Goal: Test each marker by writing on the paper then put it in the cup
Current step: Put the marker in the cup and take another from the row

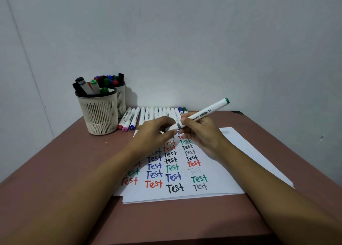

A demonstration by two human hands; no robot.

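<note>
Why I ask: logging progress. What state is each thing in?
Marker: lifted, tilted, green end up.
Left hand: pinches marker's lower end.
Right hand: grips marker's barrel.
Paper: flat, many "Test" words written.
Front cup: upright, holding markers.
Rear cup: upright, holding markers.
Row of markers: lying side by side.

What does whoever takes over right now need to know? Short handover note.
Right hand grips the green-ended marker by its barrel, above the paper. Left hand pinches its near end; cap coming off or going on, cannot tell.
Done: the paper carries many "Test" words; front cup and rear cup hold markers.
Left: the row of markers lying at the back of the table; test each, then cup it.
</note>
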